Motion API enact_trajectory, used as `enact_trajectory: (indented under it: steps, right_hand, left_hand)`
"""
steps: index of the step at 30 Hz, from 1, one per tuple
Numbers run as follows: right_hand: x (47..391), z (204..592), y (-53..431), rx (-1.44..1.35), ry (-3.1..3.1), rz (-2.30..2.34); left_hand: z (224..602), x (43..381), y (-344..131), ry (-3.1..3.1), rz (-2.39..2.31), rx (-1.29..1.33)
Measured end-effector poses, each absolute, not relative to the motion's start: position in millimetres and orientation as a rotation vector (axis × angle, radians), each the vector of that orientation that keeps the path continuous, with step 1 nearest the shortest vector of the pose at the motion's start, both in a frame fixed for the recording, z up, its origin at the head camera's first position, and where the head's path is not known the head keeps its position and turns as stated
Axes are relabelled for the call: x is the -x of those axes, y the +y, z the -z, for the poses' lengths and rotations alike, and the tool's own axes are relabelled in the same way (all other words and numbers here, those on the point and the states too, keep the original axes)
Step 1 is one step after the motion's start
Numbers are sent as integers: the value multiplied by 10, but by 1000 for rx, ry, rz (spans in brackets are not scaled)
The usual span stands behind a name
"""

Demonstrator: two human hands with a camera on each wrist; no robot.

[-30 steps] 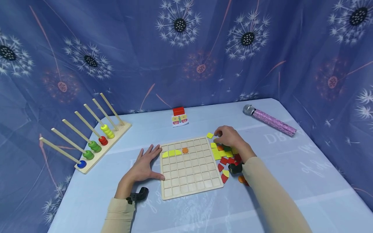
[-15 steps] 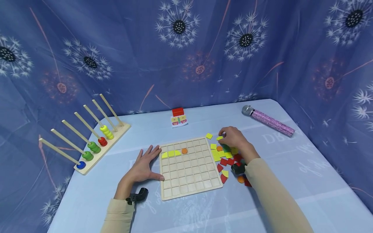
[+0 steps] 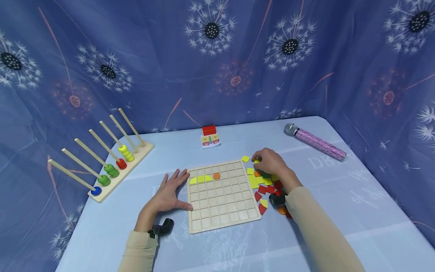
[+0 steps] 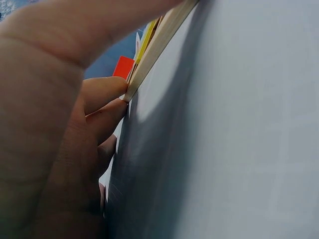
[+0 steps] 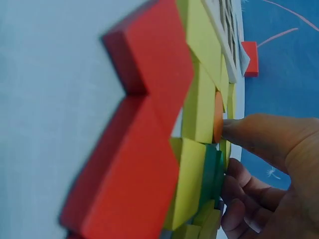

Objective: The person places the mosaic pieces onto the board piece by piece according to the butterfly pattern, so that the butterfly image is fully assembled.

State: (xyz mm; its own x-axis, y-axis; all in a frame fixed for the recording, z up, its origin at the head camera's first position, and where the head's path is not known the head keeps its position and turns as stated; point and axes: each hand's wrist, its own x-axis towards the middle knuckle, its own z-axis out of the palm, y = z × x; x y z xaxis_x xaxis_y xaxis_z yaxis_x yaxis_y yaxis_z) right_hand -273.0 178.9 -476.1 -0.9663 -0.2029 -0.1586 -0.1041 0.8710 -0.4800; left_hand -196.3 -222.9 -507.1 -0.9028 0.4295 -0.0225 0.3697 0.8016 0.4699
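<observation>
A wooden grid board lies flat on the table. Along its left edge rests my left hand, fingers spread at the upper corner and thumb lower on the rim. In the left wrist view the fingertips meet the board's edge. Three yellow tiles and an orange disc sit in one row of the board. My right hand is bent over the loose tiles beyond the board's right side, thumb and forefinger on either side of a yellow tile. An orange disc lies beside the thumb in the right wrist view.
Yellow, red, green and orange pieces lie heaped right of the board. A peg abacus with coloured rings stands left. At the back are a butterfly picture card against a red block, and a glittery pink microphone.
My right hand has shifted right from the board's corner, then slightly back left, closing round the yellow tile. The left hand has stayed at the board's edge.
</observation>
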Motion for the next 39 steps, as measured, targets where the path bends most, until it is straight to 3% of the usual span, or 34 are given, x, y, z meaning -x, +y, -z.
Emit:
enact_trajectory:
  steps: [23,39]
  right_hand:
    - [2717,4711,1767,199,2826,774]
    - [2617,4717,1236,425,2779,843]
  left_hand:
    - [5075,1968,-2242,2858,-706,-632]
    - [5079,1966,-2228,2868,-716,-653]
